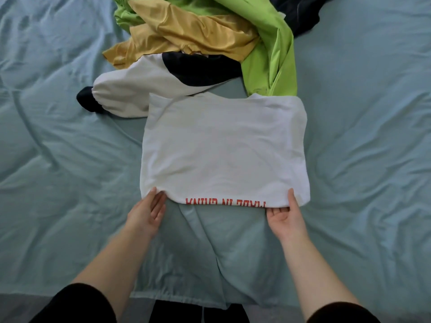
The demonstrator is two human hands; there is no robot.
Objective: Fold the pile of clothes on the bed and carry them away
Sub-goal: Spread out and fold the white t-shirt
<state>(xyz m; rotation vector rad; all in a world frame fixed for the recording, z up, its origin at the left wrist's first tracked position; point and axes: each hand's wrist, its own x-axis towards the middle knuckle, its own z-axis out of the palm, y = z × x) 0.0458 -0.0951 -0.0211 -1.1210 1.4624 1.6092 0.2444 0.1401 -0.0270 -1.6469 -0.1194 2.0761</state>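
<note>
Wrinkled teal bedsheet (70,159) underneath. Lying mid-bed just before the unfolded pile (198,31): white T-shirt (224,148), folded rectangular, long axis left–right, red lettering (225,201) at the near edge. Pinched at both near corners by left hand (147,210) and right hand (285,214) — thumbs on top, fingers beneath — probably for lifting evenly into another fold.

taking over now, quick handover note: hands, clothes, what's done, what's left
Left hand: grip pinching the near left corner of the folded white T-shirt with red lettering.
Right hand: same grip on its near right corner.
The shirt lies flat on the pale blue bed sheet. Behind it, unfolded: lime green garment, shiny gold garment, white and navy sleeved top, dark navy garment.
Done: this shirt nearly folded.
Left: fold those, carry all away.
</note>
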